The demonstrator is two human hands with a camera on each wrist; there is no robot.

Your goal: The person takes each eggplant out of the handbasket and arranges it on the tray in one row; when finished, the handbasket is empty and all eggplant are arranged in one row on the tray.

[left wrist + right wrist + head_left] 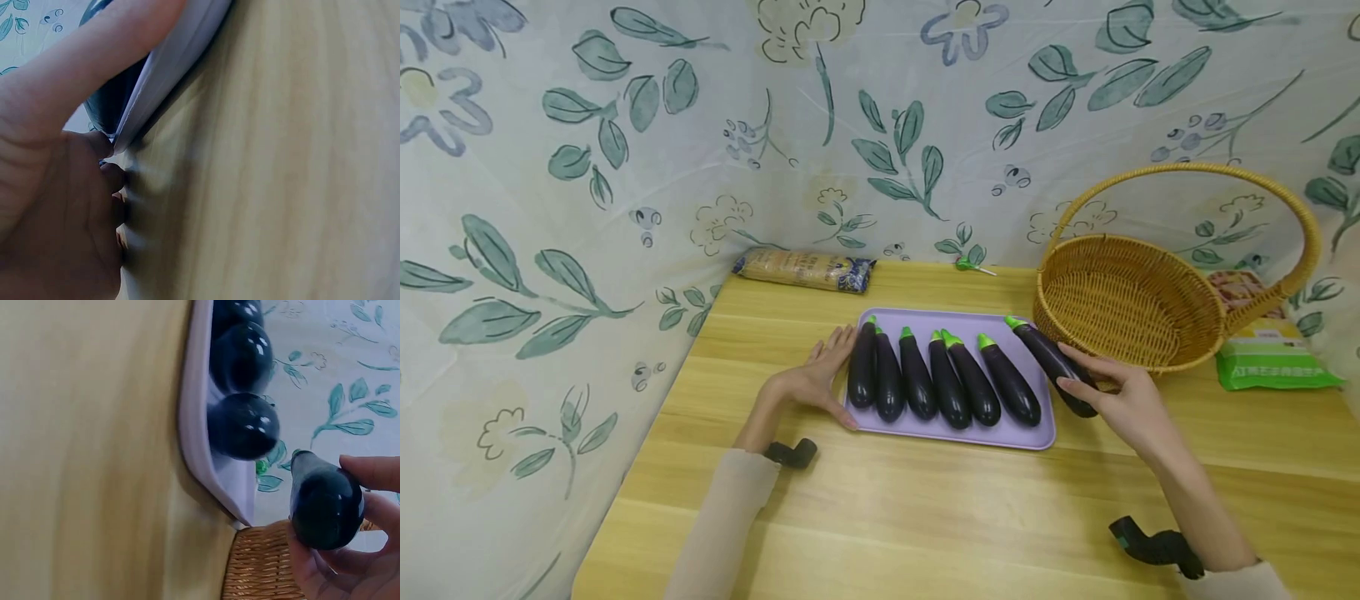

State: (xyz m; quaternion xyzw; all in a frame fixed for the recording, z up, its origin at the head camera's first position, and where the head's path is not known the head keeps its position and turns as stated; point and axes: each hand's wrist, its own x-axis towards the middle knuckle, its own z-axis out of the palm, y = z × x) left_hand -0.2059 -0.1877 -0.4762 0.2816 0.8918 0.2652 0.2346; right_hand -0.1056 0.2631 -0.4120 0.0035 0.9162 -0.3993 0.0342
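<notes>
A lilac tray (910, 428) lies on the wooden table, bearing several dark eggplants (917, 379) with green stems, side by side. My right hand (1131, 408) pinches another eggplant (1047, 354) near its round end between thumb and fingers. In the right wrist view this eggplant (328, 509) is raised above the tray's level, apart from the others. The stem end overlaps the tray's far right corner in the head view. My left hand (811, 382) rests at the tray's left edge, fingers extended along the side and thumb at the near corner. The left wrist view shows the thumb (94, 59) against the tray wall.
A wicker basket (1120, 304) with a tall arched handle stands right of the tray, close to my right hand. Behind it lies a green-and-yellow packet (1273, 358). Toward the back are a long tan packet (801, 269) and a green lollipop (967, 264), before a floral cloth (880, 108).
</notes>
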